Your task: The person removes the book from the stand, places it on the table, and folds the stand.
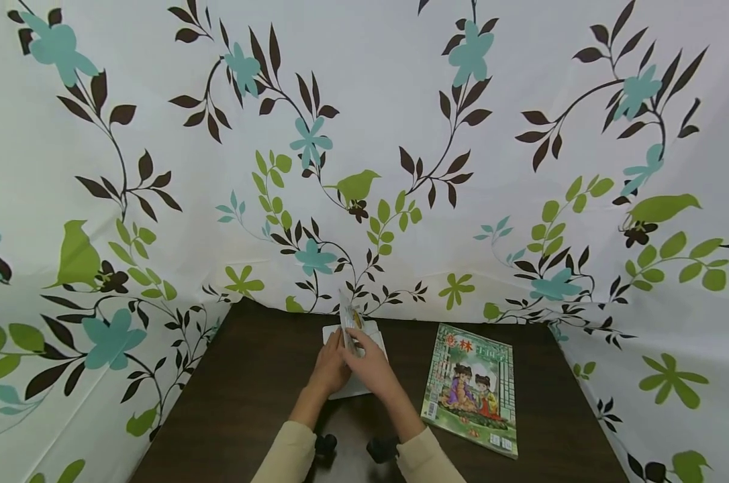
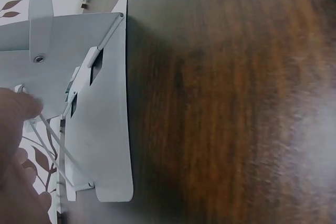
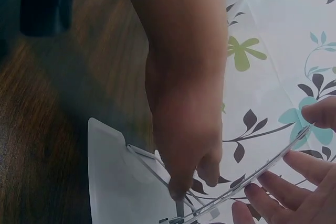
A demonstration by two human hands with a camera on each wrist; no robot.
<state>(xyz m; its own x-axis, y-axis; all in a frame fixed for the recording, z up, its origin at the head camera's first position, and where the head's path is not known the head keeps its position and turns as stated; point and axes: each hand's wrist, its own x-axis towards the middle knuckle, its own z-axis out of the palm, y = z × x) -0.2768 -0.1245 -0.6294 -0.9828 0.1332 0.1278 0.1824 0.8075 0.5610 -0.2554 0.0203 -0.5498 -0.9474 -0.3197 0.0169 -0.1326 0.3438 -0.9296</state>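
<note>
1 lt-gry metal stand [image 2: 113,145] on dk. table [image 1: 237,402]: L hand [image 1: 330,367] pinches wire strut [image 2: 65,148], R hand [image 1: 372,363] clamps raised panel [image 2: 76,35] betw. thumb & fingers; 1 mag. [image 1: 470,389] to R.

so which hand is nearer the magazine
The right hand: both touch the white folding stand, but the right is on the magazine side, with the left hand farther off.

A white hinged stand [image 2: 107,145] sits on the table [image 2: 226,103], upper panel [image 2: 73,35] raised.
</note>
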